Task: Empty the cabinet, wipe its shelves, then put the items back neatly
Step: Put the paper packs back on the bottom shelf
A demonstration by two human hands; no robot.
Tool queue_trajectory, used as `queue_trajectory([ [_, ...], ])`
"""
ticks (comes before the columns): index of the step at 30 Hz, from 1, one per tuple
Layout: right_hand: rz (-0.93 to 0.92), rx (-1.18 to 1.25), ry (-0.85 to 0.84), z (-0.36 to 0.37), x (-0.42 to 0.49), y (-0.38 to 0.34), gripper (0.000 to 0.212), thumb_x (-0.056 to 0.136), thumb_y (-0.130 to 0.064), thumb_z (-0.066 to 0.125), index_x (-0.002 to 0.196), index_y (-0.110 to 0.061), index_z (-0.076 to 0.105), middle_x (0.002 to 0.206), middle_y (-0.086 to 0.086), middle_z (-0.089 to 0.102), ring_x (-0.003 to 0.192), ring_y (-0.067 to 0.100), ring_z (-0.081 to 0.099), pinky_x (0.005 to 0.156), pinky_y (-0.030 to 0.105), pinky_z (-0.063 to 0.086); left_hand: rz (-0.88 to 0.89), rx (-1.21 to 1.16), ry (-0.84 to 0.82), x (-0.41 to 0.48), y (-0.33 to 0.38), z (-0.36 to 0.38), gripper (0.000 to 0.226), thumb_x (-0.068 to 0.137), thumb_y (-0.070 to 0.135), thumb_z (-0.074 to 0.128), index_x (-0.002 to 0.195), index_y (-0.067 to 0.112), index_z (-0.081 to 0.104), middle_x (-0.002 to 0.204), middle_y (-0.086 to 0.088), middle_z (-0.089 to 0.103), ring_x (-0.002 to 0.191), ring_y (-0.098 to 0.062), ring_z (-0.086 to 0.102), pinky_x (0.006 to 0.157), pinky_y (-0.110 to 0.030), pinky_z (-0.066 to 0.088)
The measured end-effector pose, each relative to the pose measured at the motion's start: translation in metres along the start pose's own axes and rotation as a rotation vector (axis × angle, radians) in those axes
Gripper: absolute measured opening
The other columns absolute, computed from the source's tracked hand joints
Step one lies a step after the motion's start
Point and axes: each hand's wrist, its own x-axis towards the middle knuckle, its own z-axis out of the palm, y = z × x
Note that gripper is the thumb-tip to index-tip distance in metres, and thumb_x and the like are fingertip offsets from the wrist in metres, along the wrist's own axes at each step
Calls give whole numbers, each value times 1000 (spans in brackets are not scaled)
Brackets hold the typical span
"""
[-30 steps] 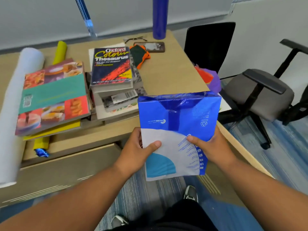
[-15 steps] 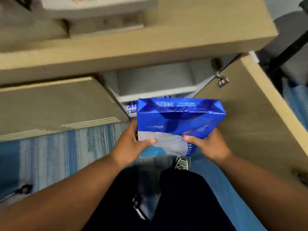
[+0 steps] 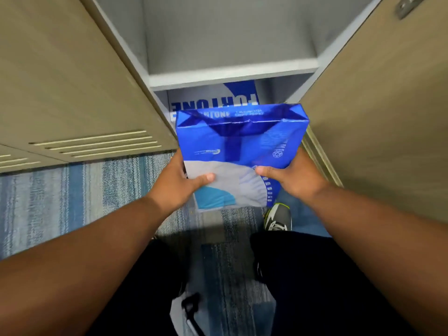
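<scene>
I hold a blue and white ream of paper (image 3: 238, 151) flat in front of the open cabinet. My left hand (image 3: 178, 184) grips its left near corner, thumb on top. My right hand (image 3: 292, 179) grips its right near corner the same way. The ream's far end points at the cabinet's lower compartment, just outside the opening. Inside that compartment lies another ream (image 3: 213, 99) with big white letters. Above it a grey shelf (image 3: 232, 70) is bare.
The cabinet's open door (image 3: 378, 112) stands close on the right. A closed tan door with vent slits (image 3: 72, 93) flanks the left. Striped blue carpet (image 3: 72, 197) lies below, with my shoe (image 3: 277, 217) under the ream.
My view dropped from the desk top with its books down to the open cabinet. Both hands carried the ream down and forward toward the lower compartment.
</scene>
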Motion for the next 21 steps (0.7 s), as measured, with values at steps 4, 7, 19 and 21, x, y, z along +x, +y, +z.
queue_trajectory([
  [4, -90, -8, -25, -1, -9, 6, 52, 75, -7, 87, 121, -18, 65, 114, -7, 74, 105, 8, 70, 90, 31, 56, 92, -77, 48, -8, -17, 10, 59, 80, 21, 85, 133, 21, 56, 123, 6, 71, 112, -12, 68, 99, -41, 55],
  [7, -169, 21, -36, 2, -29, 9, 53, 74, -13, 88, 121, -20, 65, 116, -5, 74, 107, 15, 70, 94, 45, 56, 177, -168, 115, -27, -21, 17, 69, 70, 40, 87, 131, 21, 58, 122, 3, 72, 112, -18, 69, 100, -48, 54],
  [19, 78, 364, -14, -5, -125, -6, 23, 89, -28, 75, 109, -19, 69, 100, -2, 78, 80, 11, 75, 55, 23, 56, 136, -65, 146, -100, 1, 37, 35, 88, 41, 75, 119, 26, 67, 107, 8, 76, 101, -20, 73, 87, -37, 57],
  [21, 65, 368, 8, -12, -117, -2, 21, 89, -24, 75, 109, -21, 68, 98, -4, 78, 75, 8, 75, 49, 22, 54, 100, -14, 101, -91, 0, 42, 38, 86, 45, 76, 117, 25, 67, 105, 8, 77, 99, -20, 74, 88, -38, 58],
])
